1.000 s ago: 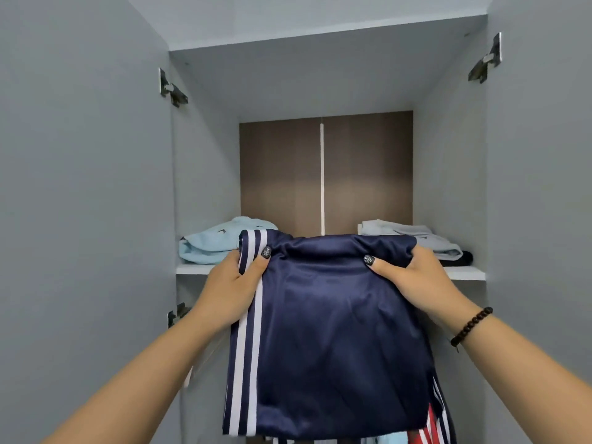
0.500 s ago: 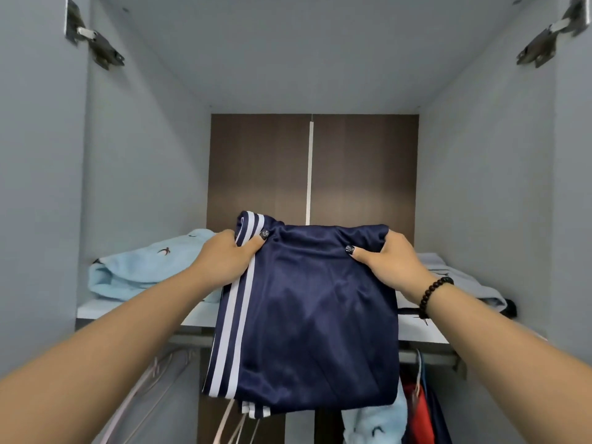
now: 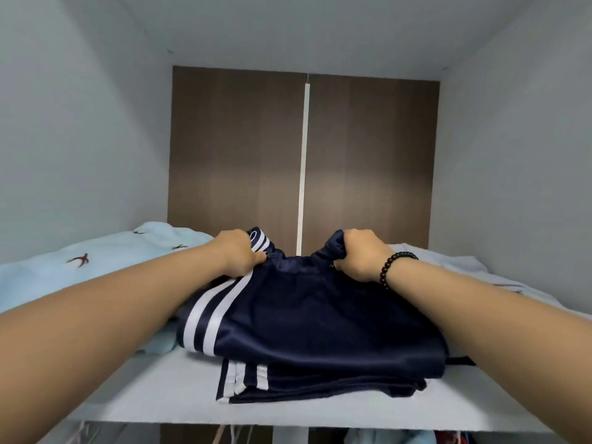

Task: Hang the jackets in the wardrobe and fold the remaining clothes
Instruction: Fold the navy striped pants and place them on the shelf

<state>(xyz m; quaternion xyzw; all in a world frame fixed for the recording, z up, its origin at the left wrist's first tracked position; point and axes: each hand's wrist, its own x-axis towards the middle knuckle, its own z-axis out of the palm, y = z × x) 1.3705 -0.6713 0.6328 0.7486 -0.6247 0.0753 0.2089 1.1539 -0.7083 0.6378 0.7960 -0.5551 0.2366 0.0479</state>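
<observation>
Navy folded garment [image 3: 314, 328] lies flat on the shelf [image 3: 166, 389], far edge bunched in both hands' curled fingers, left hand [image 3: 238, 253] and right hand [image 3: 358, 256] level.

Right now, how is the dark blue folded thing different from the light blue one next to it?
The navy garment is dark and shiny with white side stripes; the light blue garment is pale and soft-looking with small bird shapes. The left hand and right hand grip the navy garment's far edge; no hand grips the light blue one. The navy one lies mid-shelf, the light blue one at the left. Both rest on the shelf.
</observation>
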